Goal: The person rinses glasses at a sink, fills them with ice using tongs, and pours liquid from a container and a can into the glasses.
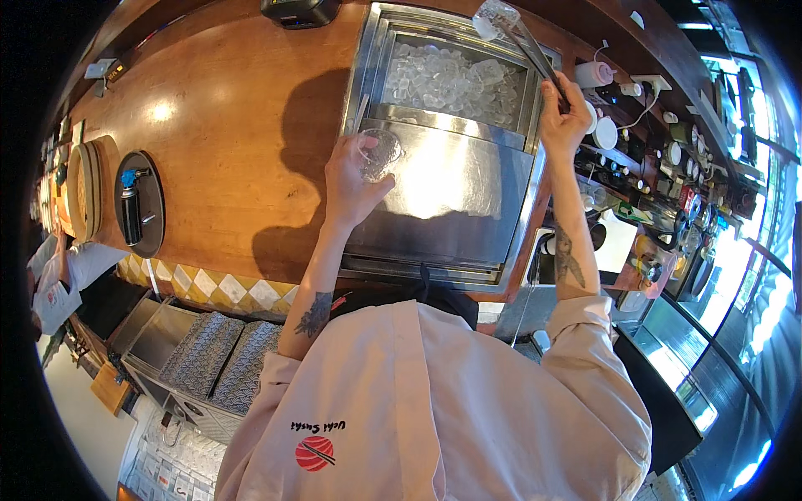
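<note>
My left hand [351, 179] is closed around a clear drinking glass [382, 153], held over the steel lid [455, 171] of an ice bin. A thin metal rod [361, 113] stands up beside that hand; where its lower end goes is hidden. Raised at the far right, my right hand [564, 117] grips metal tongs [535, 52]. Between the tips of the tongs sits a large clear ice cube [494, 18], beyond the bin's far right corner. Loose ice [451, 83] fills the uncovered far part of the bin.
On the wooden counter [225, 108] at left, a round dark tray [152, 209] carries a blowtorch [130, 204]. Behind it is a wooden tub [83, 192], near another person [63, 280]. Bottles and cups crowd the right side, with a white squeeze bottle [593, 75] nearest my right hand.
</note>
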Demonstrator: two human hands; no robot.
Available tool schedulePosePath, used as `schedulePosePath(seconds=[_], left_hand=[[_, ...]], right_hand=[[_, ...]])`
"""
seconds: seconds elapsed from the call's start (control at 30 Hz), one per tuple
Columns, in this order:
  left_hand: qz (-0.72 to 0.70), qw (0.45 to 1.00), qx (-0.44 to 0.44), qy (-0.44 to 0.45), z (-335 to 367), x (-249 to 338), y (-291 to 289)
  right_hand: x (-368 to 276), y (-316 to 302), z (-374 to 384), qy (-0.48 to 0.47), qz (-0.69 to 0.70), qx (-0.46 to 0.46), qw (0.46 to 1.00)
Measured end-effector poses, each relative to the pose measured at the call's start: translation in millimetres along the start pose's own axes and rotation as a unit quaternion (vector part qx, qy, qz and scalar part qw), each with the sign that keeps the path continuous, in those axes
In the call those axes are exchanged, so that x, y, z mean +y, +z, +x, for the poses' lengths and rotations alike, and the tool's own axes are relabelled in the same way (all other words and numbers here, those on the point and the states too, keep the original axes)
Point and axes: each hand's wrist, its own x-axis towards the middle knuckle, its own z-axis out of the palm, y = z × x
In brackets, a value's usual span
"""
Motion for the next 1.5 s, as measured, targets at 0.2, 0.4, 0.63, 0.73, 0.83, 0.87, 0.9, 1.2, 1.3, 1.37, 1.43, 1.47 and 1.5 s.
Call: schedulePosePath(seconds=[0.2, 0.4, 0.63, 0.73, 0.83, 0.87, 0.9, 1.2, 1.3, 1.37, 1.43, 1.47, 1.5], left_hand=[[-0.01, 1.0, -0.012, -0.01, -13.2, 5.0, 2.0], [-0.013, 1.0, 0.003, -0.004, -18.2, -1.0, -6.9], [-0.001, 1.0, 0.0, 0.004, -12.1, -0.6, -12.9], [0.014, 1.0, 0.005, 0.01, -12.3, -0.8, -14.8], [0.009, 1.0, 0.006, 0.023, -8.8, -1.1, -12.4], [0.006, 1.0, 0.009, 0.025, -7.8, -1.1, -11.8], [0.004, 1.0, 0.007, 0.024, -6.8, -1.1, -11.4], [0.031, 0.997, 0.04, 0.064, 16.8, 1.5, -3.6], [0.072, 0.993, 0.042, 0.082, 20.1, 1.3, 1.1], [0.078, 0.993, 0.036, 0.08, 21.4, 3.8, 2.0], [0.1, 0.99, 0.046, 0.09, 20.2, 11.6, 4.2], [0.111, 0.988, 0.052, 0.095, 19.2, 16.0, 5.0], [0.104, 0.989, 0.047, 0.096, 18.7, 21.0, 5.0]], right_hand=[[43.2, 73.5, -76.1, -0.002, -0.175, -0.146, 0.974], [44.6, 71.2, -67.4, 0.068, -0.201, -0.185, 0.96], [42.1, 104.1, -40.2, 0.198, -0.226, -0.313, 0.901], [47.5, 130.4, -36.3, 0.228, -0.231, -0.289, 0.901], [89.2, 140.3, -36.9, 0.21, -0.198, -0.255, 0.923], [93.0, 136.8, -35.2, 0.238, -0.151, -0.284, 0.916], [97.4, 132.5, -32.3, 0.265, -0.103, -0.312, 0.906], [-15.2, -0.9, 4.6, 0.136, 0.033, -0.369, 0.919], [-77.4, -37.2, 19.1, 0.064, 0.049, -0.4, 0.913], [-112.1, -44.7, 23.2, -0.01, 0.016, -0.401, 0.916], [-125.2, -50.9, 22.5, -0.06, -0.024, -0.414, 0.908], [-129.6, -52.0, 22.3, -0.086, -0.043, -0.42, 0.902], [-133.4, -52.1, 22.8, -0.091, -0.04, -0.425, 0.9]])
